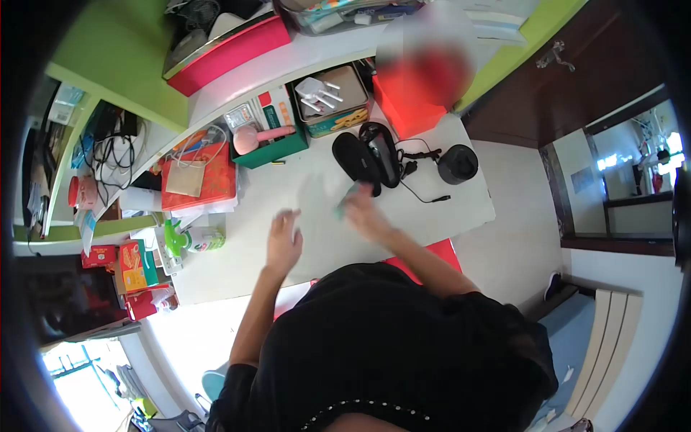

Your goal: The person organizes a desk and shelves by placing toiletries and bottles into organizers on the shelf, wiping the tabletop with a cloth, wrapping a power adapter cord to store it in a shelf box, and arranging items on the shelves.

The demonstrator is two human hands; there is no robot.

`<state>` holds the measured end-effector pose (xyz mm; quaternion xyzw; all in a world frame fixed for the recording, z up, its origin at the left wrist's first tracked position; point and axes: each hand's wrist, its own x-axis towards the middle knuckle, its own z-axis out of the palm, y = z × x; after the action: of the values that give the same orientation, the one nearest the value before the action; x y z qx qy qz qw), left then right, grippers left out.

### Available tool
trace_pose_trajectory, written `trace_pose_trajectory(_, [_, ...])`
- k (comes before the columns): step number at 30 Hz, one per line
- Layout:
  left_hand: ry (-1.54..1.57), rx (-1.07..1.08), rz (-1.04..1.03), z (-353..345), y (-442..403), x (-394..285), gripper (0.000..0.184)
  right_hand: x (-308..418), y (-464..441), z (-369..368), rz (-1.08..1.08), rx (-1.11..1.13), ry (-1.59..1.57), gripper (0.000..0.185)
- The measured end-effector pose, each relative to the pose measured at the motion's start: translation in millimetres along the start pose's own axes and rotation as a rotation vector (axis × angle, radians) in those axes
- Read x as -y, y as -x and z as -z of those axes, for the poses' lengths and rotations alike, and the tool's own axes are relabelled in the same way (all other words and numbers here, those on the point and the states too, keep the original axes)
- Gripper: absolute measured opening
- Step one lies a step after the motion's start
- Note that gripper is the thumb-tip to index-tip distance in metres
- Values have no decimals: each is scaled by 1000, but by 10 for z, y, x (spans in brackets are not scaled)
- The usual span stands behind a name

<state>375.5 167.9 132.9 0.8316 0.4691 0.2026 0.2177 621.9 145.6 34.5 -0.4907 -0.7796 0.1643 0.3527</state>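
My left hand (284,243) is raised over the white desk (302,194), fingers apart and nothing in them. Farther right, my right hand (365,214) is closed on a small green item (345,204), perhaps a cloth; motion blur hides its exact kind. Just beyond that hand lies an open black zippered case (353,160), its two halves side by side, with a dark glossy object (378,147) in the right half. A black cable (425,193) trails beside the case. To its right stands a black cylinder (458,164).
Along the back are a green box (270,153) with a pink item, a tin (335,128) holding a white plug adapter, and an orange-red container (407,104). A red box (199,180) and a green-topped spray bottle (194,239) stand at left. Shelves overhang the back edge.
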Motion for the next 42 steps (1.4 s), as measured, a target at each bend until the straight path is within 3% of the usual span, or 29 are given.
trace_pose_trajectory(1, [-16, 100, 87, -247, 200, 135, 41, 68, 155, -155, -26, 287, -31, 30])
trace_pose_trajectory(4, [113, 227, 242, -645, 481, 349, 41, 240, 442, -156, 39, 217, 52, 39])
trace_pose_trajectory(6, [196, 234, 316, -740, 397, 416, 40, 65, 626, 40, -87, 205, 120, 41])
trace_pose_trajectory(10, [449, 195, 381, -989, -286, 268, 43, -271, 1293, 670, -284, 108, 303, 42])
trace_pose_trajectory(12, [727, 154, 567, -1280, -697, 181, 57, -351, 1542, 883, -360, 12, 370, 40])
trace_pose_trajectory(15, [936, 140, 721, -1519, -1262, -100, 62, -354, 1577, 938, -433, 26, 396, 38])
trace_pose_trajectory(20, [1033, 69, 725, -1776, -1284, 105, 47, -325, 1539, 874, -536, -77, 318, 42])
trace_pose_trajectory(23, [998, 33, 768, -1555, -826, 296, 44, -640, 1641, 911, -857, -474, 126, 51])
trace_pose_trajectory(25, [970, 75, 794, -1319, -509, 439, 43, -671, 1478, 1271, -1137, -796, -181, 58])
trace_pose_trajectory(27, [949, 90, 817, -1213, -396, 472, 43, -997, 1380, 1499, -1069, -906, -173, 63])
trace_pose_trajectory(30, [940, 80, 818, -1194, -403, 456, 45, -1327, 1236, 1697, -1014, -589, -51, 66])
trace_pose_trajectory(33, [935, 100, 783, -1306, -610, 388, 48, -1475, 1093, 1612, -843, -579, -133, 67])
trace_pose_trajectory(42, [886, 27, 650, -1723, -1295, 249, 47, -1503, 877, 1458, -936, -611, -448, 63])
